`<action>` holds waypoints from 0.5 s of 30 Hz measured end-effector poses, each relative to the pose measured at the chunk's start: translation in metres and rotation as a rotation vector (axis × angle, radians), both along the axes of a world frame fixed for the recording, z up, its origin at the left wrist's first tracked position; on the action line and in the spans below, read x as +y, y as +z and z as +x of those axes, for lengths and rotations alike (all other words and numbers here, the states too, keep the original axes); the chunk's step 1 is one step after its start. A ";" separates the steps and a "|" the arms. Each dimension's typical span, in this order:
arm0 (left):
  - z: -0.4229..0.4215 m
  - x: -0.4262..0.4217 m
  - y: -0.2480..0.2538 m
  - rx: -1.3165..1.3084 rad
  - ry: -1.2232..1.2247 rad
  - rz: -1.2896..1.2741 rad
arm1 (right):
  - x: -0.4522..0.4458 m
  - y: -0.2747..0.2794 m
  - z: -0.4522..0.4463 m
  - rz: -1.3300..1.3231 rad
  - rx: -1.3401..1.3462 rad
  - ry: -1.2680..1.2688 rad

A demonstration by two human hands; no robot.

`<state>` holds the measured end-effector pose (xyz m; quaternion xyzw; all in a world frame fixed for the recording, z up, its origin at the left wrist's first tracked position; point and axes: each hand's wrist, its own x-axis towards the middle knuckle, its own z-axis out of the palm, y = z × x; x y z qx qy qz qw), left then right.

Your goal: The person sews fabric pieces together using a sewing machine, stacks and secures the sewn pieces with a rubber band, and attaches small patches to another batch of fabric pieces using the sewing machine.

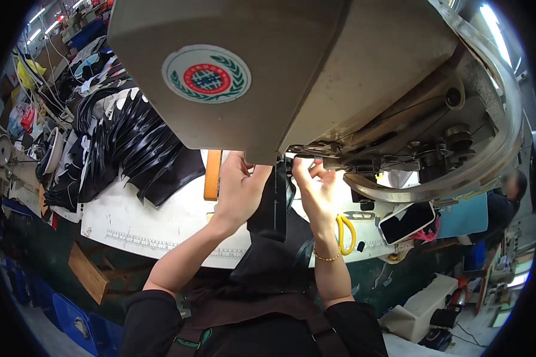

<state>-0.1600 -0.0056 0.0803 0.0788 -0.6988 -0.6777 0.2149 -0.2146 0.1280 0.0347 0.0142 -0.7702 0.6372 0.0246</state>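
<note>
Under the sewing machine head [244, 71], a black leather-like piece [273, 208] hangs down over the table edge between both hands. My left hand [239, 190] is at its left side, fingers curled in against it; the fingertips are partly hidden by the machine. My right hand [317, 193] grips the same piece from the right, thumb and fingers pinched near the machine's lower parts. Close to my right wrist lie yellow-handled scissors [347, 235]. An orange bar [212, 175] stands just left of my left hand.
A pile of black glossy pieces [143, 140] covers the table's left side. A ruler scale [143, 241] runs along the white table's front edge. A phone [407, 223] and blue sheet [463, 215] lie right, near another person [506, 205]. A wooden stool [89, 273] stands below left.
</note>
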 end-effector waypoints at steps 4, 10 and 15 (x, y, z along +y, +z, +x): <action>-0.002 -0.001 0.000 0.061 -0.026 -0.006 | 0.001 0.001 -0.008 0.047 -0.101 0.004; -0.004 -0.001 -0.007 0.021 -0.016 -0.015 | -0.002 -0.009 -0.014 0.056 -0.076 -0.012; -0.005 0.003 -0.010 0.033 -0.028 0.073 | 0.001 -0.018 -0.019 0.079 -0.053 -0.008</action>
